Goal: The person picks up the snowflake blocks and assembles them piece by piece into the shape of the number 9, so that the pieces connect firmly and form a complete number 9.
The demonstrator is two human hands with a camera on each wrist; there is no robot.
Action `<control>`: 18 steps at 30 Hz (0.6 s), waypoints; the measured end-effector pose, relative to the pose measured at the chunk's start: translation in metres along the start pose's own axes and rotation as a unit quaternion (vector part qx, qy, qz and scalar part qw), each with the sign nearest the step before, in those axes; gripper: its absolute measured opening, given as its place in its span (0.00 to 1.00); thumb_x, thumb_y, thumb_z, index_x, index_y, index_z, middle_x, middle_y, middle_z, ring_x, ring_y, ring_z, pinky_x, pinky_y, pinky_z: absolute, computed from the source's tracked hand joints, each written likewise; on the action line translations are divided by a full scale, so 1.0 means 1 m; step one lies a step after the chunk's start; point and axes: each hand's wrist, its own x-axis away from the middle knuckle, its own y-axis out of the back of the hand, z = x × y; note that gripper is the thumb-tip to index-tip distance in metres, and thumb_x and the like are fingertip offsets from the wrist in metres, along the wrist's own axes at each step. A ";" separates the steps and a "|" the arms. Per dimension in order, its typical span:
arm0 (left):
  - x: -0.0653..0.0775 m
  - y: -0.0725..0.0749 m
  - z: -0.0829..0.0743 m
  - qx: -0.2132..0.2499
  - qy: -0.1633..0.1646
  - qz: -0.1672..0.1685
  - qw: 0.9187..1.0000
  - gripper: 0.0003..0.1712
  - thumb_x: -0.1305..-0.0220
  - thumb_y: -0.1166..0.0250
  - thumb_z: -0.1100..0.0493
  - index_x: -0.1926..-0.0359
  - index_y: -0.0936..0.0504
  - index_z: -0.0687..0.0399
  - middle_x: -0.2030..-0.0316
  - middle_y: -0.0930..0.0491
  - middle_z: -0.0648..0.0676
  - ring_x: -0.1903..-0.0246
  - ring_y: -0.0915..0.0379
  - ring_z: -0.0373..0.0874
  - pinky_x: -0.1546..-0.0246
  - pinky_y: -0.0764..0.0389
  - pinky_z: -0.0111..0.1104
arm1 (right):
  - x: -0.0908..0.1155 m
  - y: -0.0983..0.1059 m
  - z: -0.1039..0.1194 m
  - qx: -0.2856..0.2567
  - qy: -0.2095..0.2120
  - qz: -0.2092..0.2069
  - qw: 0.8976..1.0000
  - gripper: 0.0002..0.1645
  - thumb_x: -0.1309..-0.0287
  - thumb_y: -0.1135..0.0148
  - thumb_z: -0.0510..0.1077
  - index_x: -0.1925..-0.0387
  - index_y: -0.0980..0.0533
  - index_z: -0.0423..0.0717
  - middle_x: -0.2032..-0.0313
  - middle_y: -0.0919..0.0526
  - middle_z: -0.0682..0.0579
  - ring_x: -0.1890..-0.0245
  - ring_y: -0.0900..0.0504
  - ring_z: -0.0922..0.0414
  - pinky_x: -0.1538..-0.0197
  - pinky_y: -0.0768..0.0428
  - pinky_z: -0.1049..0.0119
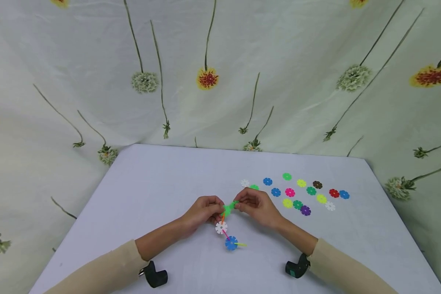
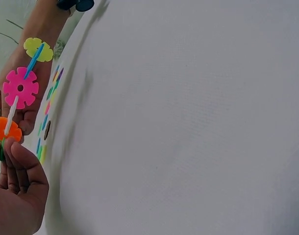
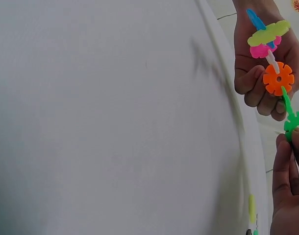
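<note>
A chain of notched flower-shaped plastic discs hangs between both hands above the white table. From its lower end in the head view come a yellow disc (image 1: 241, 245), a blue disc (image 1: 231, 243), a pink one seen edge-on, a white disc (image 1: 221, 227) and an orange disc (image 2: 6, 128). Green discs (image 1: 227, 210) form the upper end. My left hand (image 1: 205, 211) pinches the chain at a green disc just beyond the orange one. With thumb and fingertips, my right hand (image 1: 256, 205) pinches the green disc (image 3: 295, 123) at the end. Fingers partly cover both green pieces.
Loose discs in several colours lie flat beyond my right hand, among them a pink disc (image 1: 290, 192), a purple disc (image 1: 306, 210) and a red disc (image 1: 334, 193). The white table (image 1: 161, 179) meets a flower-printed cloth (image 1: 301, 49) at the back.
</note>
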 end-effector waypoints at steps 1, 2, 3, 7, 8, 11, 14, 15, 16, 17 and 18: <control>0.000 0.000 0.000 0.000 -0.001 0.002 1.000 0.11 0.31 0.39 0.63 0.53 0.21 0.67 0.72 0.21 0.47 0.71 0.24 0.38 0.65 0.18 0.26 | 0.000 0.000 0.000 0.002 0.001 0.001 1.000 0.07 0.30 0.31 0.34 0.53 0.17 0.40 0.56 0.12 0.37 0.55 0.12 0.36 0.52 0.12 0.71; 0.001 0.000 0.000 0.000 -0.001 0.003 1.000 0.11 0.30 0.39 0.63 0.53 0.21 0.66 0.72 0.21 0.47 0.71 0.24 0.38 0.65 0.18 0.26 | 0.000 0.000 0.000 0.003 0.000 0.001 1.000 0.06 0.30 0.31 0.35 0.53 0.17 0.41 0.56 0.12 0.38 0.55 0.12 0.36 0.52 0.12 0.71; 0.001 0.000 0.001 0.000 -0.001 0.004 1.000 0.11 0.30 0.39 0.63 0.53 0.21 0.66 0.72 0.21 0.47 0.71 0.24 0.38 0.65 0.18 0.26 | 0.000 0.000 0.000 0.005 0.001 0.002 1.000 0.06 0.30 0.31 0.35 0.54 0.16 0.41 0.56 0.12 0.38 0.55 0.12 0.36 0.52 0.12 0.71; 0.001 0.000 0.002 -0.002 -0.003 0.007 1.000 0.10 0.30 0.38 0.62 0.53 0.21 0.66 0.72 0.20 0.47 0.71 0.24 0.38 0.65 0.18 0.26 | 0.000 0.000 0.001 0.017 0.005 0.002 1.000 0.06 0.31 0.31 0.34 0.55 0.15 0.43 0.56 0.11 0.40 0.55 0.11 0.37 0.52 0.12 0.71; 0.001 0.000 0.003 -0.003 -0.003 0.007 1.000 0.10 0.30 0.38 0.62 0.53 0.21 0.66 0.72 0.20 0.47 0.71 0.24 0.38 0.65 0.18 0.26 | 0.000 -0.001 0.002 0.019 0.006 0.002 1.000 0.06 0.31 0.30 0.34 0.55 0.15 0.42 0.56 0.11 0.40 0.56 0.11 0.37 0.52 0.12 0.71; 0.001 0.000 0.002 -0.005 -0.004 0.004 1.000 0.11 0.30 0.38 0.62 0.53 0.21 0.66 0.72 0.20 0.48 0.71 0.24 0.38 0.65 0.18 0.26 | 0.001 -0.002 0.002 0.023 0.006 0.004 1.000 0.06 0.32 0.30 0.34 0.54 0.15 0.42 0.56 0.10 0.41 0.56 0.10 0.38 0.51 0.12 0.71; 0.002 -0.001 0.000 -0.009 -0.001 0.002 1.000 0.12 0.29 0.38 0.62 0.52 0.21 0.67 0.71 0.21 0.48 0.71 0.24 0.38 0.65 0.17 0.26 | 0.002 -0.003 0.002 0.027 0.000 0.002 1.000 0.06 0.32 0.30 0.35 0.54 0.14 0.43 0.55 0.10 0.42 0.56 0.10 0.39 0.52 0.12 0.71; 0.002 -0.002 0.000 -0.011 -0.002 0.003 1.000 0.12 0.29 0.38 0.62 0.51 0.21 0.68 0.71 0.21 0.48 0.71 0.24 0.38 0.65 0.17 0.26 | 0.002 -0.003 0.002 0.030 -0.002 0.001 1.000 0.06 0.31 0.30 0.35 0.55 0.14 0.44 0.55 0.09 0.43 0.56 0.10 0.40 0.52 0.12 0.71; 0.002 -0.002 -0.001 -0.015 -0.002 0.003 1.000 0.12 0.28 0.38 0.62 0.51 0.20 0.68 0.71 0.21 0.48 0.71 0.24 0.38 0.65 0.17 0.26 | 0.003 -0.004 0.002 0.036 0.000 0.001 0.999 0.06 0.31 0.30 0.36 0.55 0.13 0.45 0.56 0.09 0.44 0.56 0.10 0.42 0.52 0.13 0.71; 0.003 -0.003 -0.001 -0.019 -0.002 0.002 1.000 0.12 0.28 0.38 0.62 0.51 0.20 0.68 0.71 0.21 0.48 0.71 0.24 0.38 0.65 0.17 0.26 | 0.003 -0.004 0.002 0.046 0.004 0.002 0.999 0.06 0.31 0.29 0.36 0.55 0.13 0.46 0.56 0.09 0.45 0.56 0.10 0.45 0.52 0.13 0.71; 0.003 -0.003 -0.001 -0.024 -0.002 0.003 1.000 0.12 0.27 0.38 0.62 0.51 0.20 0.68 0.71 0.21 0.48 0.71 0.24 0.38 0.65 0.17 0.26 | 0.004 -0.004 0.003 0.057 0.008 0.002 0.998 0.06 0.32 0.29 0.36 0.55 0.13 0.47 0.57 0.08 0.47 0.57 0.10 0.48 0.51 0.13 0.71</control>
